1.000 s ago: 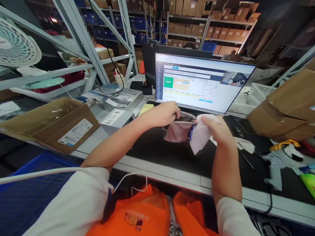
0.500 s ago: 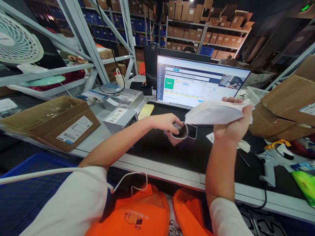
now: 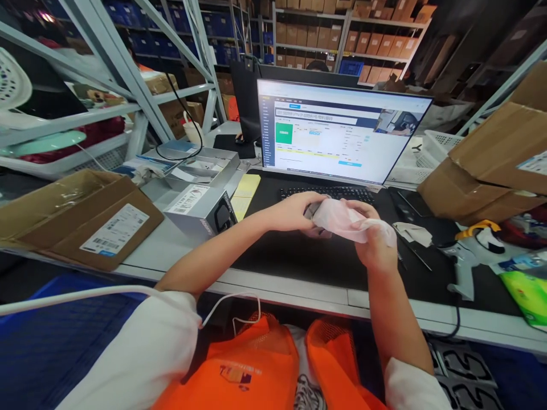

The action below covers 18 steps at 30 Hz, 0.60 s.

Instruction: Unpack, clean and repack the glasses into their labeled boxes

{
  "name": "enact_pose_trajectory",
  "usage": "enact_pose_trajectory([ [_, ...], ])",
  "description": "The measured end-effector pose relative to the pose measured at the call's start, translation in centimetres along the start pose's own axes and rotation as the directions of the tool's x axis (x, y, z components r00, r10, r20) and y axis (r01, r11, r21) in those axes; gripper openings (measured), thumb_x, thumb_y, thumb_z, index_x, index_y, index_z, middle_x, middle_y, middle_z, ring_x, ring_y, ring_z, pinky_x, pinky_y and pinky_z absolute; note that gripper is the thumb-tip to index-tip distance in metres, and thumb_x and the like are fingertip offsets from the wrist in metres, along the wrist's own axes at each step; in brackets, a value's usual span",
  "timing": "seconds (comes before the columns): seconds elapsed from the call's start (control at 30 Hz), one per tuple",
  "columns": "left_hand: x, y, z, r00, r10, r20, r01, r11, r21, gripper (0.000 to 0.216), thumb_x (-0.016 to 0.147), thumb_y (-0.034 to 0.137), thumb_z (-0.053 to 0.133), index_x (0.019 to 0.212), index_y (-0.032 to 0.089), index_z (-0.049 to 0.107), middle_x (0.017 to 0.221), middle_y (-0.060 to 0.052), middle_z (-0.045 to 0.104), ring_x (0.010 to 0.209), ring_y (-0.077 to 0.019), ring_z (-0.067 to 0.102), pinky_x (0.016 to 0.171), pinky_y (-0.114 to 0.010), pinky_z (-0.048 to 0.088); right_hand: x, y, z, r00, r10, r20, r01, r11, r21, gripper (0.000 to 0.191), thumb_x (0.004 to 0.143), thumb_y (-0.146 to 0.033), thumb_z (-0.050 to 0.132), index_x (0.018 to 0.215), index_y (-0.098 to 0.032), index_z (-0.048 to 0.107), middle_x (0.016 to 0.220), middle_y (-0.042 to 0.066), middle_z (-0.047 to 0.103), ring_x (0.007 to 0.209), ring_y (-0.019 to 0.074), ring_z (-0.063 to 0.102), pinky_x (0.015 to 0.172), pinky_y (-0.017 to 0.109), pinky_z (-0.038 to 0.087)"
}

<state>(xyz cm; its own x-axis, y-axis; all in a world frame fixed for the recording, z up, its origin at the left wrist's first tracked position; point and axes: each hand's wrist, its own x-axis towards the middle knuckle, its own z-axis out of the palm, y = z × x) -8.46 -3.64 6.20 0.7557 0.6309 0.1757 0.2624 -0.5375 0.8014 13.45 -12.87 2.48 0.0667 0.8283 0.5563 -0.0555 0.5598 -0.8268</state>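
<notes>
My left hand [image 3: 294,212] is closed around a grey, round, hollow item [image 3: 313,210], mostly covered now by my fingers and the white wrapping. What kind of thing it is, I cannot make out. A thin, translucent white wrapping sheet or bag [image 3: 339,219] is gripped by my right hand [image 3: 372,245]. Its left end lies against the grey item, and both hands are close together over the black mat [image 3: 277,253]. Behind them stands the keyboard [image 3: 294,192].
Left of my hands are a grey printed box [image 3: 200,213], yellow notes [image 3: 245,193] and an open carton [image 3: 115,228]. A monitor [image 3: 316,142] stands behind. On the right lie a barcode scanner [image 3: 464,273], a thin metal tool [image 3: 416,256], a green packet [image 3: 521,293] and stacked cartons [image 3: 482,165].
My right hand has come down and left, bringing the white wrapping against the grey item in my left hand. The wrapping is now more crumpled. The view has shifted slightly.
</notes>
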Motion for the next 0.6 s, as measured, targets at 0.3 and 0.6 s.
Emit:
enact_pose_trajectory([
  [0.3, -0.2, 1.0, 1.2, 0.989, 0.011, 0.148, -0.073, 0.906, 0.418, 0.054, 0.079, 0.034, 0.072, 0.129, 0.018, 0.06, 0.124, -0.01, 0.067, 0.106, -0.0278, 0.067, 0.086, -0.035, 0.052, -2.3, 5.1, -1.2, 0.859, 0.495, 0.129, -0.511, 0.831, 0.221, 0.055, 0.079, -0.058, 0.076, 0.12, -0.021, 0.07, 0.131, 0.01, 0.07, 0.131, 0.0327, 0.06, 0.116, 0.053, 0.046],
  [0.6, 0.6, 0.0, 1.2, 0.983, 0.175, -0.054, -0.144, 0.921, 0.362, 0.06, 0.092, 0.015, 0.053, 0.151, 0.019, 0.045, 0.147, -0.012, 0.058, 0.133, -0.0244, 0.059, 0.113, -0.038, 0.046, -1.8, 5.4, 0.1, 0.801, 0.542, -0.253, -0.441, 0.821, 0.363, 0.051, 0.081, -0.059, 0.071, 0.114, -0.02, 0.071, 0.126, 0.01, 0.072, 0.118, 0.0283, 0.068, 0.093, 0.044, 0.061],
])
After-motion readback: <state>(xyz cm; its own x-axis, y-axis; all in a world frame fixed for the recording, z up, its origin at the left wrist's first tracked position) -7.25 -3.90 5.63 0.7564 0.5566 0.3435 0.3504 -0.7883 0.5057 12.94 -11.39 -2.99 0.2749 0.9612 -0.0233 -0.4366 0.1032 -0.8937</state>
